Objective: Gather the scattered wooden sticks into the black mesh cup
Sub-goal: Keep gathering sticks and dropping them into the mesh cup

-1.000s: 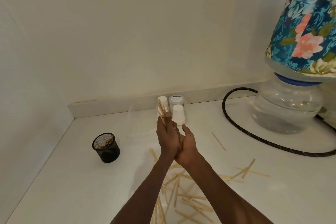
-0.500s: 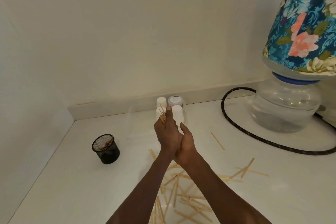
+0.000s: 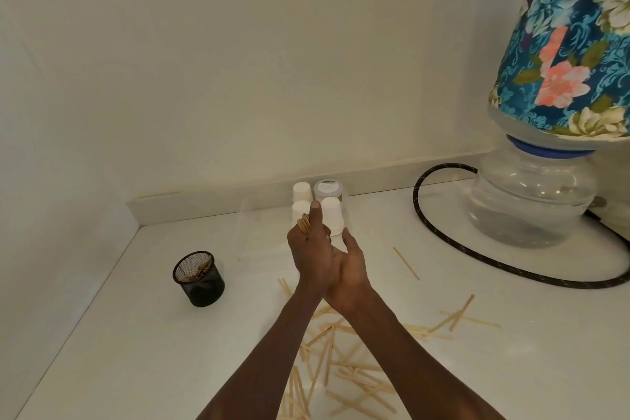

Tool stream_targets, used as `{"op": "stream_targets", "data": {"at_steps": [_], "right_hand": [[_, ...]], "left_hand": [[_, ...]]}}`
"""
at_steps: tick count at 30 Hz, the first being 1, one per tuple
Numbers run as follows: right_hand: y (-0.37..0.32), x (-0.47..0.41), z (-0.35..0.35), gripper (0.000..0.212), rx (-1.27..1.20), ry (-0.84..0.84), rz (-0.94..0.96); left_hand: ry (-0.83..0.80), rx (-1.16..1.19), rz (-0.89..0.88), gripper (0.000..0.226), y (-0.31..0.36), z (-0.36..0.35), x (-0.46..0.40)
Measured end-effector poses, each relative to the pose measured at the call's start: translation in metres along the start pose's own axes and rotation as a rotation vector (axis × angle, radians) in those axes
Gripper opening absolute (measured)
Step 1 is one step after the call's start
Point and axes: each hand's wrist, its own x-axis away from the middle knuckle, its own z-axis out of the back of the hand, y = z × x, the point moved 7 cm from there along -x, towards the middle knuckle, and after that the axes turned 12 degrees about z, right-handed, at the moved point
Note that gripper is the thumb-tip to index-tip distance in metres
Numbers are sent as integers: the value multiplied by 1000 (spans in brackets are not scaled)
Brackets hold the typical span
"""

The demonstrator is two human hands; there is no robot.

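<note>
Left hand [image 3: 308, 254] gripped a stick bundle [image 3: 303, 224] at frame centre; right hand [image 3: 347, 269] lay flat against it. Black mesh cup [image 3: 198, 278] stood centre-left. I judged: square ends, then lower vertically.

Left grip [image 3: 312, 249] curled, right grip [image 3: 347, 269] pressed alongside, forearms converging

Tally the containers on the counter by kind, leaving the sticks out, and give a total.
Black mesh cup: 1
White paper cups: 3
Grey-lidded clear jar: 1
Clear water bottle base: 1
Total: 6
</note>
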Motion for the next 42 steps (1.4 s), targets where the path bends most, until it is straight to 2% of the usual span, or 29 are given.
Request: {"op": "stream_targets", "data": {"at_steps": [4,9,17,23,28,32,35,38,40,42], "right_hand": [[-5,4,1,64,-41,16,24],[-8,7,-14,68,-65,-45,44],[-1,10,-15,68,-24,-44,38],[1,11,-15,65,-44,12,32],[2,7,-12,61,99,69,45],[-4,2,-7,49,330,105,136],[-35,1,-19,39,763,115,384],[-58,7,-56,35,1201,-101,659],[-54,10,-77,39,1450,-316,693],[-37,15,-90,43,1701,-508,641]], "left_hand": [[-23,-5,-6,45,-2,2,-1],[-48,-50,0,25,-9,4,-1],[-5,-17,132,48,-16,9,0],[-81,-63,32,44,-9,7,0],[-116,-109,127,37,-27,8,0],[-120,-75,148,41,-29,13,-3],[-112,-110,82,32,-28,22,-7],[-104,-180,48,36,-32,33,-11],[-92,-232,2,41,-35,38,-15],[-70,-304,-76,28,-32,40,-16]]}}
